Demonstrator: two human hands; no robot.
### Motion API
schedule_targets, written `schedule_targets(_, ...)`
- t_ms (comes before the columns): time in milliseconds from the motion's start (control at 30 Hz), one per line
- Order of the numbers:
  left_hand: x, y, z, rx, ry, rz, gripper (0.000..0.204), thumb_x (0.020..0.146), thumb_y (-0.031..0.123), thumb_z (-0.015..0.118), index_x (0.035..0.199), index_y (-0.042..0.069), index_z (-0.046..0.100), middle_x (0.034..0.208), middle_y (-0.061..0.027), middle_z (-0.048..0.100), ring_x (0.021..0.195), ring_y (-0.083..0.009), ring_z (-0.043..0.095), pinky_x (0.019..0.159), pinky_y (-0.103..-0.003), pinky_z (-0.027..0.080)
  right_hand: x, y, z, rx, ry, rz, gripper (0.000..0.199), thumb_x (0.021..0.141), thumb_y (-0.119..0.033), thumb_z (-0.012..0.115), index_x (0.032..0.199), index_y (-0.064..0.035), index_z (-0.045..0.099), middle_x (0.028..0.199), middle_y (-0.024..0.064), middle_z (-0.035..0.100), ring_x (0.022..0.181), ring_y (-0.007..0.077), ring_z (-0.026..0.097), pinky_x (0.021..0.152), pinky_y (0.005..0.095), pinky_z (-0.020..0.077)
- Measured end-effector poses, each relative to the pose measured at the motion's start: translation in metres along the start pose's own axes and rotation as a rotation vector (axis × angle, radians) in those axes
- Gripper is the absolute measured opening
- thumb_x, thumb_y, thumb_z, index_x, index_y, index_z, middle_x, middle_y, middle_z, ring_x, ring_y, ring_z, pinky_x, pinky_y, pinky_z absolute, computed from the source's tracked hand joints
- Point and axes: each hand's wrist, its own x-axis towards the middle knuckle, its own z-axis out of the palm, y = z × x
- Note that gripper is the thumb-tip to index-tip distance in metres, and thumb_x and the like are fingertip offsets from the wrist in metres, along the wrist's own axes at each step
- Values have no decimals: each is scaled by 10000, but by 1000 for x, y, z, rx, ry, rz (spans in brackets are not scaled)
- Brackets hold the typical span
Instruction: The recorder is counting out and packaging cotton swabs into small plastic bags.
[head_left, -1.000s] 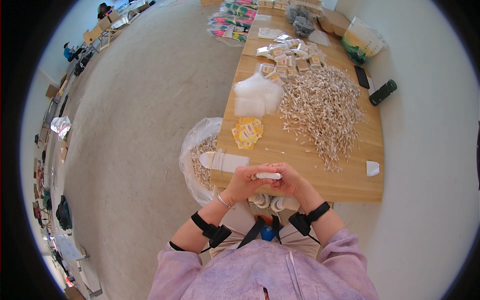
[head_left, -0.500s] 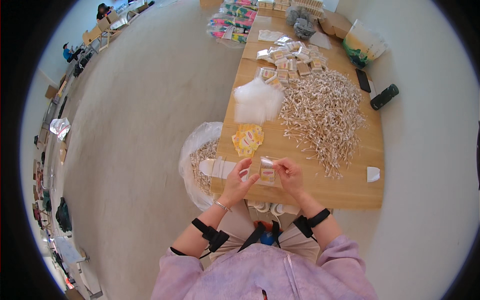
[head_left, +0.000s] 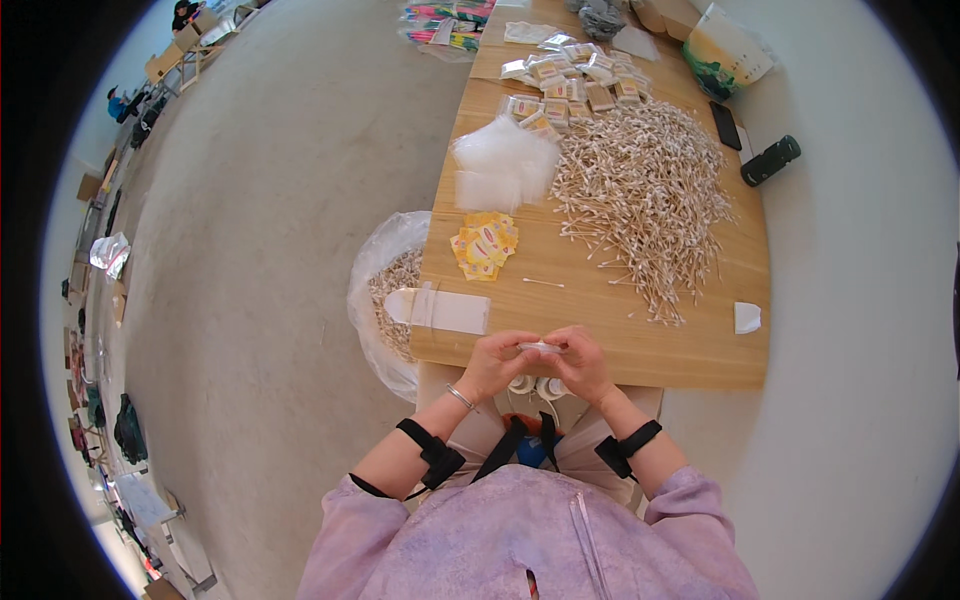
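Pinching a small packet (head_left: 541,347), both hands (fingertips together).

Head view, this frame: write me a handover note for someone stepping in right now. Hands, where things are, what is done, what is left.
Left hand and right hand: together at the near edge of the light wooden table, both pinching one small clear plastic packet between them.
Where things are: large heap of loose wooden-stick cotton swabs mid-table; stack of empty clear bags to its left; small yellow printed cards nearer; one stray swab by them.
Done: a spread of filled small packets at the far end.
Left: most swabs lie unpacked; whether the held packet is sealed cannot be told.
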Motion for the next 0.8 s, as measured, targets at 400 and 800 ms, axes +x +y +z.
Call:
schedule_targets(400, -2, -22, 10, -420, -11, -117, 80, 887, 81, 622, 906, 8, 649, 1049, -94, 642, 956, -119, 573, 869, -257, 460, -8, 24, 13, 319, -50, 283, 86, 798, -120, 695, 820, -38, 679, 878, 75, 622, 862, 185, 564, 770, 288, 441)
schedule_targets(800, 1, -5, 4, 1, 124, 190, 107, 846, 45, 629, 950, 40, 652, 994, -91, 657, 917, -207, 619, 841, -297, 486, -3, 15, 5, -62, 0, -124, 129, 787, -69, 671, 916, -62, 667, 865, 96, 619, 796, 222, 600, 693, 303, 497)
